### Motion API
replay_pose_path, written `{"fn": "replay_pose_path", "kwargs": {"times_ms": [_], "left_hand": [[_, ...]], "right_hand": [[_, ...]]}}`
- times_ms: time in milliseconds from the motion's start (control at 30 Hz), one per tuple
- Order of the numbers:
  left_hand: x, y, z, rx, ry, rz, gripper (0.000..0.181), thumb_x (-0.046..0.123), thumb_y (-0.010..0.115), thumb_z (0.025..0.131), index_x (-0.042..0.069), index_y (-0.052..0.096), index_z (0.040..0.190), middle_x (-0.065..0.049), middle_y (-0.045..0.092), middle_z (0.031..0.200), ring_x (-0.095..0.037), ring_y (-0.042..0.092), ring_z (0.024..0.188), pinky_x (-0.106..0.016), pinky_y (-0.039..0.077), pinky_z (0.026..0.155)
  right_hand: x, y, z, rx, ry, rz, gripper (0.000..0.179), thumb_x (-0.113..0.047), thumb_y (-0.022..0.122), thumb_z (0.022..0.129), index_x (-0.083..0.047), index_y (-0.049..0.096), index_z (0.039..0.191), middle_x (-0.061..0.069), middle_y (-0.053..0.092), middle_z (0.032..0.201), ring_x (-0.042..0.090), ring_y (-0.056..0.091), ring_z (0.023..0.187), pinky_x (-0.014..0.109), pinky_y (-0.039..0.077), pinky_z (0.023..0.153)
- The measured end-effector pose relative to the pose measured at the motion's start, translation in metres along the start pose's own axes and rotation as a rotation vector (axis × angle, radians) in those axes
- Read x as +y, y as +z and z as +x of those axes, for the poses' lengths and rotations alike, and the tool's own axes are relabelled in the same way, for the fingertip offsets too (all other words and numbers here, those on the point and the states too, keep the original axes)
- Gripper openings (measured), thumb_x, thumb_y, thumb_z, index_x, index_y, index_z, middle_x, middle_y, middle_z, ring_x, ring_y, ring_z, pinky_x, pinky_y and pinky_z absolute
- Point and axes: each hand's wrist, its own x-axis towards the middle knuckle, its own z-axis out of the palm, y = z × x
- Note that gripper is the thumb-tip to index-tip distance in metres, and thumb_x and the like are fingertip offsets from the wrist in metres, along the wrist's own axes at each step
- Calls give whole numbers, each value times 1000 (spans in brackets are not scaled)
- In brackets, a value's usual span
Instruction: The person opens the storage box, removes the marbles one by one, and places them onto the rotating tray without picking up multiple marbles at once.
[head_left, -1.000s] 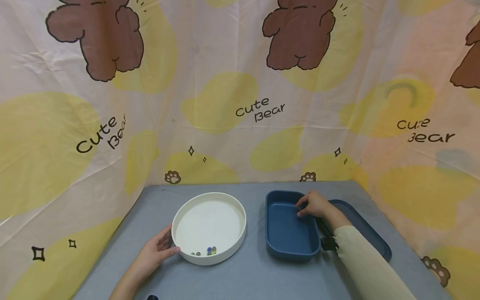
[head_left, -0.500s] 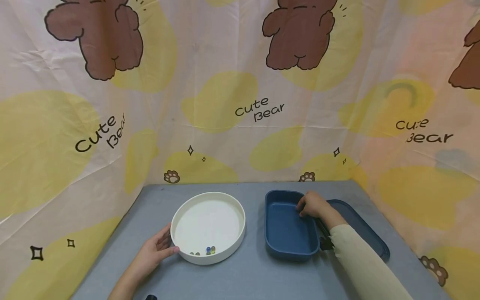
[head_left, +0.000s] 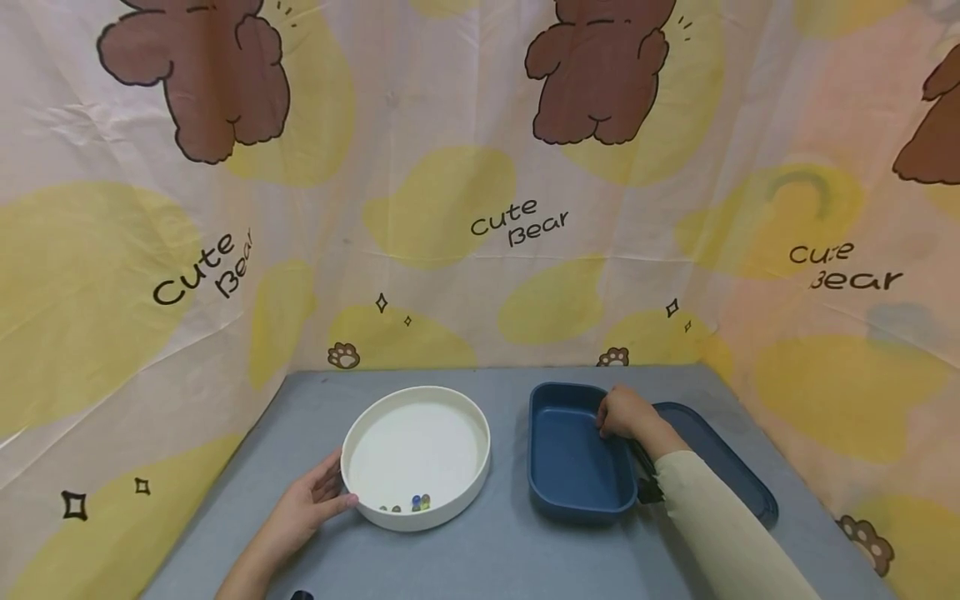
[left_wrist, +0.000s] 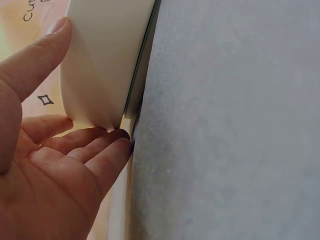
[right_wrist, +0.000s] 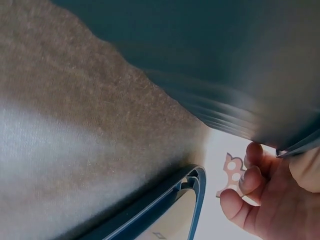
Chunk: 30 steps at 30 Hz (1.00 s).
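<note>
Near the front left of the grey table is a round white tray point(head_left: 423, 521). Several small glass marbles point(head_left: 421, 502) lie at its front edge, blue and yellowish ones among them. My left hand point(head_left: 307, 504) rests against the tray's left side, thumb by the rim and fingers along the outer wall point(left_wrist: 100, 75). On the right stands a deep blue rectangular box point(head_left: 581, 505), its visible floor bare. My right hand point(head_left: 626, 414) reaches over the box's right rim, fingers bent down inside. The right wrist view has its curled fingers point(right_wrist: 250, 182) beyond the rim; I cannot tell whether they hold anything.
A flat blue lid point(head_left: 716, 454) lies on the table right of the box, partly under the right forearm. A black strap point(head_left: 649, 490) shows below the right wrist. Patterned bear cloth point(head_left: 427, 317) hangs behind the table and at both sides.
My right fingers, spread a little apart over the box before, have drawn in and turned downward; the hand has shifted slightly right. The left hand and tray stay put.
</note>
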Motion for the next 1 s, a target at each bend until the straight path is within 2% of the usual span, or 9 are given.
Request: {"fn": "replay_pose_path", "kwargs": {"times_ms": [133,300,433,600,700,800,867,933,1000], "left_hand": [[2,0,1,8,9,9,102,24,86,84,-1,23,161,-26,30,163,-40,34,150,-46,39,117],[1,1,1,4,22,-4,101,21,86,84,-3,24,160,-28,32,162,-42,36,148,-46,41,116],[-2,2,0,12,10,1,101,23,87,83,-1,26,160,-26,35,161,-41,38,148,-45,43,115],[-4,2,2,17,1,-4,102,22,87,83,-2,25,160,-26,34,161,-41,37,148,-44,43,115],[-3,1,1,16,-8,-18,102,22,87,83,-1,25,161,-26,33,162,-41,37,148,-44,43,115],[-1,0,1,8,-17,-26,102,22,87,83,-1,25,161,-26,31,163,-42,36,148,-46,43,115],[0,0,1,5,-23,-26,102,22,87,83,0,24,161,-26,31,163,-42,35,149,-46,42,116],[0,1,0,6,-23,-27,102,21,87,83,-1,24,161,-26,31,163,-41,35,149,-46,42,116],[-1,2,0,6,-20,-26,102,20,87,83,-1,24,161,-27,31,163,-41,35,149,-46,42,115]], "right_hand": [[1,-2,0,51,-31,-10,15,-15,84,84,-16,73,74,14,59,111,24,53,89,41,53,71],[7,0,-3,177,-77,-25,13,-25,85,85,-21,75,77,6,53,98,21,47,84,40,48,70],[11,-2,-6,266,-106,36,8,-26,85,84,-22,79,82,11,57,106,28,53,96,49,51,80],[13,-14,-10,253,-111,223,8,-23,81,89,-17,80,93,18,56,115,38,53,107,56,49,88],[9,-23,-14,244,-123,293,12,-23,79,91,-13,79,98,19,55,117,41,52,113,57,49,90],[4,-31,-20,242,-134,346,15,-21,78,93,-10,78,102,20,52,116,40,52,109,52,49,87],[1,-35,-24,239,-136,376,17,-21,77,93,-8,78,105,20,51,112,37,50,100,47,46,81],[-2,-38,-27,241,-144,415,18,-21,76,94,-7,77,106,20,50,112,39,50,101,48,47,81],[-4,-40,-30,246,-150,455,19,-21,75,95,-7,77,107,20,50,114,46,52,114,55,50,90]]}}
